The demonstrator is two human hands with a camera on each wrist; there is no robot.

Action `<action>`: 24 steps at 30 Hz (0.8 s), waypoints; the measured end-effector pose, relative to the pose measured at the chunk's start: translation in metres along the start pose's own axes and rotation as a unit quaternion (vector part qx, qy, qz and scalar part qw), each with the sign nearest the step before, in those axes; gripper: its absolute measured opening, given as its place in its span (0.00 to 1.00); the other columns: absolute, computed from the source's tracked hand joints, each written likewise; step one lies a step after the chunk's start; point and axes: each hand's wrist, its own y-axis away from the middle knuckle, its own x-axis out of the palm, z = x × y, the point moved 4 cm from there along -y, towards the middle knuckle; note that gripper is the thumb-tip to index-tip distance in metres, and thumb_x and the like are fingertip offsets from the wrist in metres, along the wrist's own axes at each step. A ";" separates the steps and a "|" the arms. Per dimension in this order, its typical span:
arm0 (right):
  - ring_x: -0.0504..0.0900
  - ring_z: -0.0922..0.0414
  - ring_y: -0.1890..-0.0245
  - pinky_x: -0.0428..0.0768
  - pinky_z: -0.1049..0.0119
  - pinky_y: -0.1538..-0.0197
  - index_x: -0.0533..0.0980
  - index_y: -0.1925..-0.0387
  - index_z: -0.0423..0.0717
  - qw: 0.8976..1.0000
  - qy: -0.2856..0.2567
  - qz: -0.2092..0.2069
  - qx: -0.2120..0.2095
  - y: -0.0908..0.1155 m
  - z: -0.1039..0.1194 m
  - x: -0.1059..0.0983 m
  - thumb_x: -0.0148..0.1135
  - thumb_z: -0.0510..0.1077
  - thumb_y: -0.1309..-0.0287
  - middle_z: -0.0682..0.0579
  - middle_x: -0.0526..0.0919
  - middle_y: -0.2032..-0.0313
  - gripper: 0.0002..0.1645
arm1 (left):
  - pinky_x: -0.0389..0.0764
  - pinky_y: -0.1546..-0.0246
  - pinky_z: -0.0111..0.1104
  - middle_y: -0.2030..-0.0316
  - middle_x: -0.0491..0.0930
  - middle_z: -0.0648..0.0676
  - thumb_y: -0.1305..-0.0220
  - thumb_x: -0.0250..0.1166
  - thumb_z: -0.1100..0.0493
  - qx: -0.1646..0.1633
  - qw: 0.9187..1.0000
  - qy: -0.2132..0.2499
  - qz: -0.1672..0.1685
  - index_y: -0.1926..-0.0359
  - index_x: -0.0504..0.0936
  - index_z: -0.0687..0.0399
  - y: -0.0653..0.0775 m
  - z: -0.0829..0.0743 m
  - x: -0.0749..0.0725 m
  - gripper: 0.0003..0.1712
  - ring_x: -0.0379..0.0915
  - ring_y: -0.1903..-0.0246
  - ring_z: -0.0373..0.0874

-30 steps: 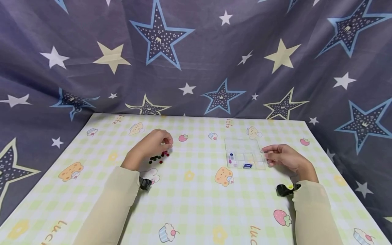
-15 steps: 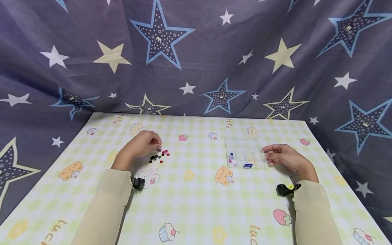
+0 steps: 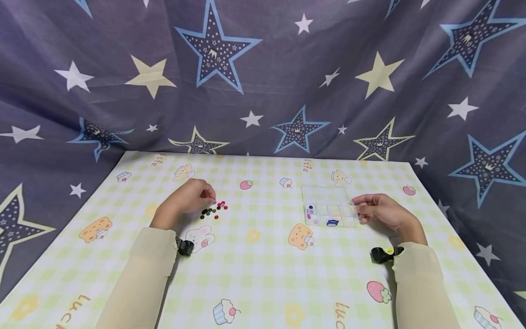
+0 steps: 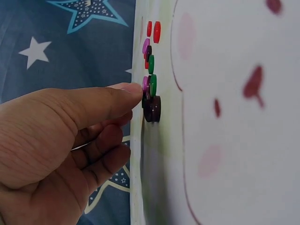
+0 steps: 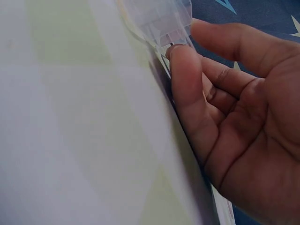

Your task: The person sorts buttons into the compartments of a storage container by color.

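My left hand [image 3: 190, 195] is low over a loose group of small round buttons, red, green, dark and purple. Its thumb and fingertips pinch at a purple button [image 3: 214, 202] on the group's near-hand edge. In the left wrist view the thumb tip covers part of that spot, beside a green button [image 4: 153, 86] and dark brown buttons [image 4: 152, 110]. My right hand [image 3: 381, 212] grips the right edge of a clear plastic compartment box [image 3: 334, 210], whose lid lies open toward the back. A dark blue button [image 3: 310, 207] and pink ones sit in its left compartments.
A blue piece [image 3: 332, 223] shows at the box's front edge. The checked tablecloth [image 3: 263, 265] spreads between and in front of the hands, and a star-patterned curtain [image 3: 263, 68] hangs behind the table. Black cameras [image 3: 186, 247] are worn on the wrists.
My left hand has moved left over the buttons, then lowered slightly to the purple one. The right hand and the box have stayed in place.
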 end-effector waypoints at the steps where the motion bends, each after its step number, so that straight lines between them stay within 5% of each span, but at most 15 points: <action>1: 0.82 0.56 0.67 0.86 0.62 0.60 0.65 0.33 0.23 1.000 0.000 0.001 0.000 0.000 0.000 0.000 0.61 0.37 0.30 0.47 0.83 0.63 0.31 | 0.76 0.63 0.38 0.75 0.81 0.47 0.38 0.68 0.68 -0.001 1.000 0.000 0.002 0.68 0.86 0.57 0.000 0.000 0.000 0.04 0.73 0.73 0.41; 24: 0.81 0.56 0.67 0.85 0.62 0.59 0.64 0.33 0.22 1.000 -0.001 0.001 0.001 0.002 0.003 0.001 0.59 0.35 0.30 0.46 0.82 0.61 0.30 | 0.76 0.62 0.39 0.73 0.81 0.48 0.37 0.67 0.69 -0.018 0.999 -0.013 0.024 0.68 0.85 0.54 0.000 0.000 0.005 0.06 0.72 0.71 0.42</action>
